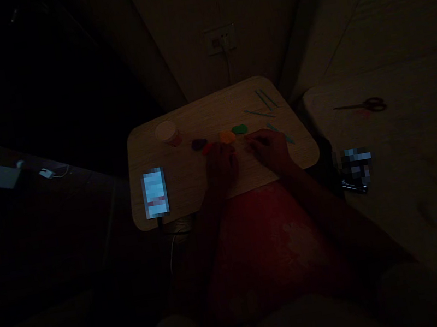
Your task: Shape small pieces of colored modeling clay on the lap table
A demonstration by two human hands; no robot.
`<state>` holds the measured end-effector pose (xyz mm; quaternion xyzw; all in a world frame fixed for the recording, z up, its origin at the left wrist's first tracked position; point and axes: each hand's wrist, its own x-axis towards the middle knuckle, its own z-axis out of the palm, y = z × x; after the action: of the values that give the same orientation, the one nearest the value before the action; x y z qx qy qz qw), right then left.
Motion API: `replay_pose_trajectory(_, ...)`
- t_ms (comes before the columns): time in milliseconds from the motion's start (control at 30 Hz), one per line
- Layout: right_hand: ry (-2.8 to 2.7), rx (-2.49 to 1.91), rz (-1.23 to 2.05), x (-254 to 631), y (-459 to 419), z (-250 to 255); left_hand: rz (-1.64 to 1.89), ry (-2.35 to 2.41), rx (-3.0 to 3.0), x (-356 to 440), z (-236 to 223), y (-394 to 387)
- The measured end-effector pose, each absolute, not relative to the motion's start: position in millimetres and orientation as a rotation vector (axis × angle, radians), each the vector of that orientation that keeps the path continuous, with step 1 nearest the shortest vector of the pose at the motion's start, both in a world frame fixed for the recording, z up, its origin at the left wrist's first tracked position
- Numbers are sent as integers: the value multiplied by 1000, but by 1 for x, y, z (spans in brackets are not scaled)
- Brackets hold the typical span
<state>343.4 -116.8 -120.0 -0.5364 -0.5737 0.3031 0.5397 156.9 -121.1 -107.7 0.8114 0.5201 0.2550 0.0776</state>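
Observation:
In dim light, my left hand (222,165) rests on the small table with its fingers curled down, just in front of an orange lump (227,137) that looks like modelling clay. A red lump (207,149) shows partly beside its fingers, with a dark purple lump (199,144) to the left. My right hand (270,150) is closed in a pinch, fingertips pointing left; whatever lies in them is too dark to make out. Behind those fingertips sits a green lump (239,129). Under the left fingers, the contents are hidden too.
Several thin teal sticks (263,100) lie at the table's (189,190) right end. A lidded tub (168,133) stands at the back left, and a lit phone (154,193) lies front left. Scissors (365,105) rest on the surface to the right.

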Motion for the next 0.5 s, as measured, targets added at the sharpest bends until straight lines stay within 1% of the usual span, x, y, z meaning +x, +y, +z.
replay_pose_trajectory(133, -1355, -1284, 669, 343, -116, -121, 763, 1558, 2427, 157, -109, -121)
replay_pose_trajectory(500, -1308, -1412, 666, 342, -120, -110, 765, 1570, 2429, 157, -108, -121)
